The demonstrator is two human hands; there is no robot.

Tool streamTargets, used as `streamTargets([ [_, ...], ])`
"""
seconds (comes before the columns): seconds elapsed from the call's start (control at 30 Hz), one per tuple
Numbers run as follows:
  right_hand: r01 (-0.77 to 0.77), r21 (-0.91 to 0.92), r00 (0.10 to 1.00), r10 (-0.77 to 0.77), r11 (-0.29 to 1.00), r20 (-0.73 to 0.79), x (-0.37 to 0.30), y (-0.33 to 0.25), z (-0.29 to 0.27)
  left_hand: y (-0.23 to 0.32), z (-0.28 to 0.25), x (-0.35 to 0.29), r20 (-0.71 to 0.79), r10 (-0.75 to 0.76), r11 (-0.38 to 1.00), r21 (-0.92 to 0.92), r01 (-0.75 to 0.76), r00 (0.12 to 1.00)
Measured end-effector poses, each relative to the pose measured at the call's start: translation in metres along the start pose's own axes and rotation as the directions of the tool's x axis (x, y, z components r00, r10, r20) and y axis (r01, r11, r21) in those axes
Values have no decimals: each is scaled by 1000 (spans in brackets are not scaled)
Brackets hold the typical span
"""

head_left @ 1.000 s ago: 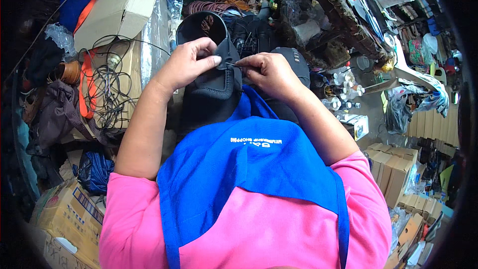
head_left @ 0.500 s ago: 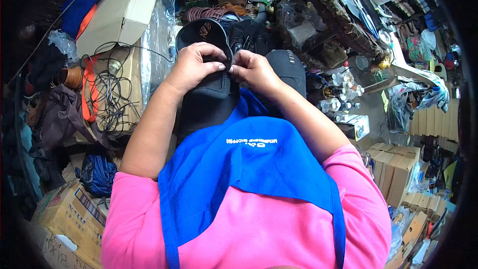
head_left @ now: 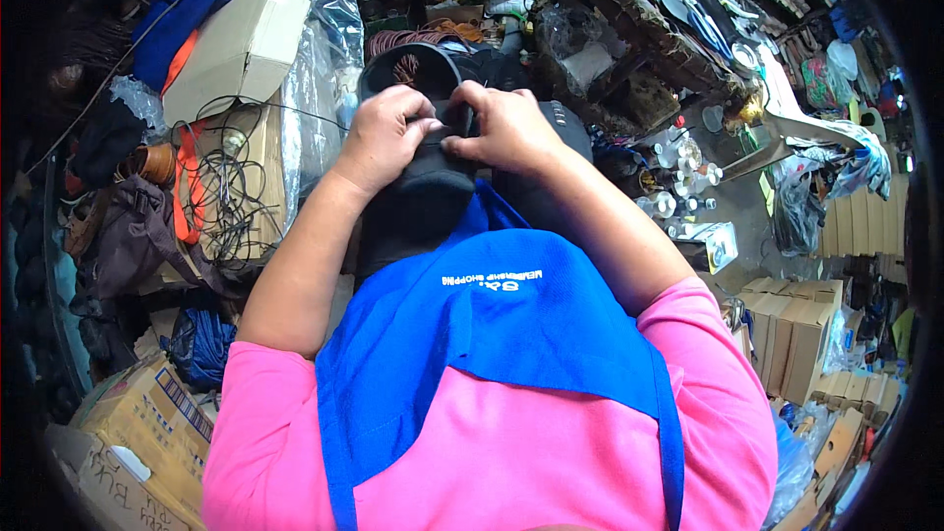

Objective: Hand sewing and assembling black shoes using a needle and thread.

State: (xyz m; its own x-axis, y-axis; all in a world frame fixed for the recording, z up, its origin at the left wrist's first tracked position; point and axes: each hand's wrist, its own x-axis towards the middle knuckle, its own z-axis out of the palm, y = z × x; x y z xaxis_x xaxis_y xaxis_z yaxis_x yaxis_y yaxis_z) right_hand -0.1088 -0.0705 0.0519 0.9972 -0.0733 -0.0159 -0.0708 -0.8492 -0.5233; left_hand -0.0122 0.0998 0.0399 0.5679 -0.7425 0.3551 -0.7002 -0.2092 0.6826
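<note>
A black shoe [head_left: 433,175] lies across my lap, its opening facing away and a brownish mark showing inside. My left hand [head_left: 382,143] is closed on the shoe's near edge, thumb and forefinger pinched together at the rim. From the other side, my right hand [head_left: 513,134] curls round the same rim, its thumb low and its forefinger bent over the top. Whether a needle or thread is between the fingers is too small to tell. A second black shoe [head_left: 572,124] with light stitches lies just right of my right hand, partly covered by my wrist.
To the left, a tangle of black cable [head_left: 231,187] lies on cardboard beside an orange strap [head_left: 187,177]. Several small bottles [head_left: 678,172] stand at the right, near stacked cardboard boxes [head_left: 787,329]. A worn wooden bench [head_left: 649,29] loaded with odds and ends stands at the far right.
My right hand has turned and moved slightly right, its thumb and forefinger farther apart than before. The shoe has tipped and shifted a little right, with my left hand following.
</note>
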Motion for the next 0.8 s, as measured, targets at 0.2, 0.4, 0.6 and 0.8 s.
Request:
streamTargets([
  [0.2,-70,49,996,73,996,-46,-8,9,-22,25,-24,17,39,212,952,218,-215,976],
  [0.4,-188,198,981,195,962,-15,-34,61,-25,-7,-118,24,-185,-91,977,175,124,979],
  [0.6,-70,-75,984,56,995,-169,-66,58,-2,-24,-305,-19,-601,35,882,395,258,798],
  [0.8,153,85,910,-107,985,-401,-54,29,-37,66,-184,3,-314,-72,930,321,177,947],
])
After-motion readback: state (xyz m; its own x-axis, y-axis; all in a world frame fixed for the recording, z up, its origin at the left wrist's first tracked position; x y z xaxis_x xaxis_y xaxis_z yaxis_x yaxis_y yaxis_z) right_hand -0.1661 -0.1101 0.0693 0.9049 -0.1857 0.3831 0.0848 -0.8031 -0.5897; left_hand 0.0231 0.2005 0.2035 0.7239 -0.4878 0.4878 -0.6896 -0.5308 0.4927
